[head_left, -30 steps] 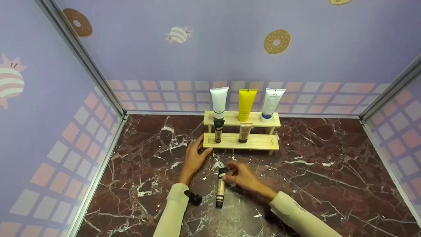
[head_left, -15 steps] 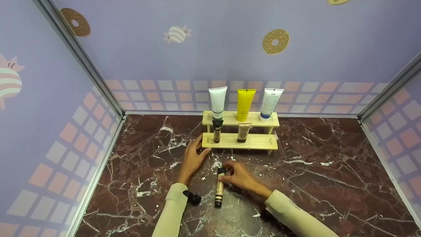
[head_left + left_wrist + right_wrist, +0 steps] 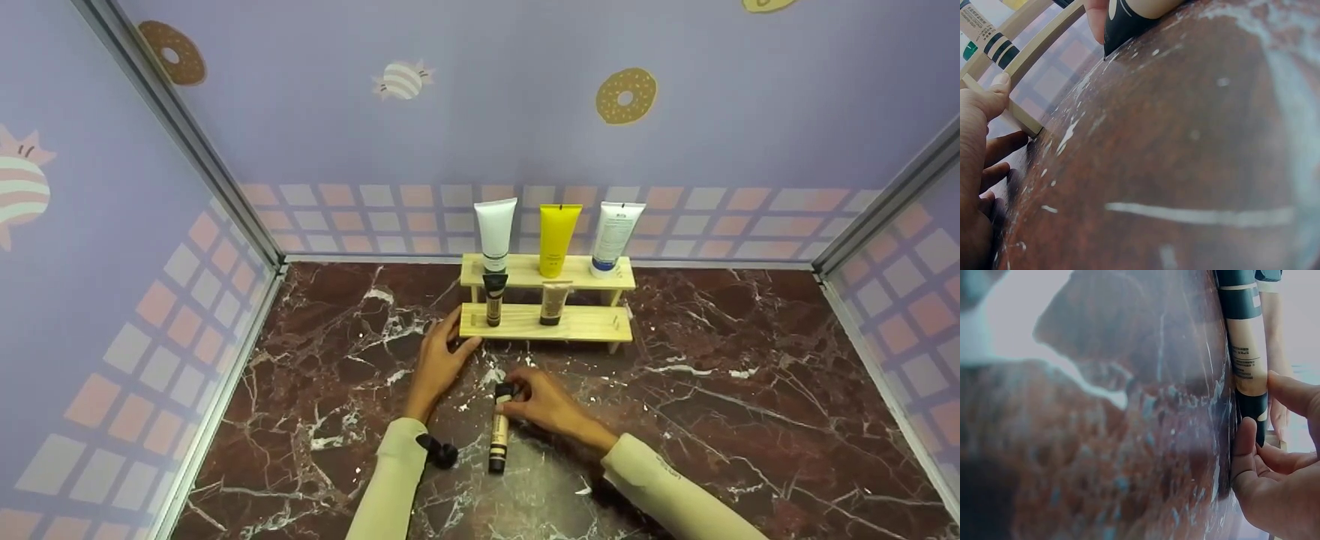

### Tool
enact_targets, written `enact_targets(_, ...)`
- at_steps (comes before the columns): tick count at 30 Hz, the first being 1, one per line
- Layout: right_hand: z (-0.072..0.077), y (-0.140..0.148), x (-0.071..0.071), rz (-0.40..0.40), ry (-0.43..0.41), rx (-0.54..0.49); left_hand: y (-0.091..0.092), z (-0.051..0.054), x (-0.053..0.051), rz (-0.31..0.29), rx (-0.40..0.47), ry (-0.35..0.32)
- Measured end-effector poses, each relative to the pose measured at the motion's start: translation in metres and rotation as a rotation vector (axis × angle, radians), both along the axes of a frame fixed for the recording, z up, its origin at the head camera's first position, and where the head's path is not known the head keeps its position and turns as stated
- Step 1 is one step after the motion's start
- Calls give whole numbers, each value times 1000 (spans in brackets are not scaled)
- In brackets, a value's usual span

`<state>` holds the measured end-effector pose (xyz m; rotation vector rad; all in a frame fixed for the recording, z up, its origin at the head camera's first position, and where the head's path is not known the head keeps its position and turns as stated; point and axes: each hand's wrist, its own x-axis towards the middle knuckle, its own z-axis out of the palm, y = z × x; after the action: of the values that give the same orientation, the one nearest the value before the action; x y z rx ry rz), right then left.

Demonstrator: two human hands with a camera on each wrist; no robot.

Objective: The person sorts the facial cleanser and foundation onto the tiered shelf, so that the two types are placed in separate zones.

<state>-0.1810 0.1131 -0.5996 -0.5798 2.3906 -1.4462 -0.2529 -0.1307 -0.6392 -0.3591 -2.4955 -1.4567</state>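
A beige tube with black ends [image 3: 499, 431] lies on the marbled tabletop, its length pointing toward the rack. My right hand [image 3: 551, 405] pinches its far black end, the thumb on the near side and the fingertips beyond, as the right wrist view shows. My left hand [image 3: 437, 364] holds the left end of the lower step of a two-step wooden rack [image 3: 589, 324]. In the left wrist view the thumb [image 3: 998, 90] presses the rack's edge while the other fingers reach past its leg. A small black tube [image 3: 493, 300] and a small beige-brown tube [image 3: 553, 304] stand on that step.
On the rack's upper step stand a white tube [image 3: 495, 234], a yellow tube [image 3: 558, 238] and a white tube with a blue cap [image 3: 616, 236]. A patterned wall [image 3: 420, 150] rises behind the rack. Side panels [image 3: 127, 247] bound the table.
My right hand has shifted slightly left, its thumb coming further over the tube. The left hand keeps its hold on the rack, and the tube lies where it was.
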Motion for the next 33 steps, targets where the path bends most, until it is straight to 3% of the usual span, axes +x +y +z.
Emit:
enact_targets(16, 3, 1, -1, 2, -63, -23, 0, 1, 0, 1, 3, 0)
enact_targets(27, 0, 9, -3, -75, -113, -288, 0, 1, -1, -2, 2, 24)
enact_targets(33, 1, 15, -1, -147, -151, -378, 0, 0, 0, -20, 13, 24)
